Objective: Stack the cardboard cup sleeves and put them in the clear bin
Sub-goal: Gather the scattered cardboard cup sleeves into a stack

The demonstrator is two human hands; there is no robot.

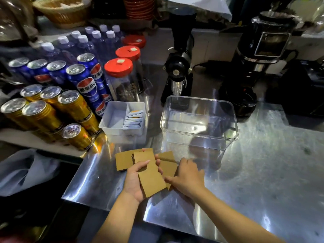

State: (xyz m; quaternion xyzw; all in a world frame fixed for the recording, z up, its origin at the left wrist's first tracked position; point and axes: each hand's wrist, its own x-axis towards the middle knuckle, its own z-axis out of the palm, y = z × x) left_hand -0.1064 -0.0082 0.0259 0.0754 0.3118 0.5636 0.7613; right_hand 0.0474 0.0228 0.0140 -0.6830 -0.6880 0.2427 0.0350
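My left hand [135, 179] holds a small stack of brown cardboard cup sleeves [149, 174] just above the steel counter, thumb on top. Another flat sleeve [122, 159] lies on the counter behind the stack, to the left. My right hand [185, 176] rests palm down on a further sleeve [168, 163] lying to the right of the stack, fingers pressing it. The clear bin [199, 109] stands upright and empty just beyond both hands, slightly to the right.
A white tray [112, 116] with sachets sits left of the bin. Gold and blue cans [70, 106], water bottles and red-lidded jars [121, 76] crowd the left. Two black coffee grinders [178, 64] stand behind the bin. The counter's front edge [105, 206] lies near my left forearm.
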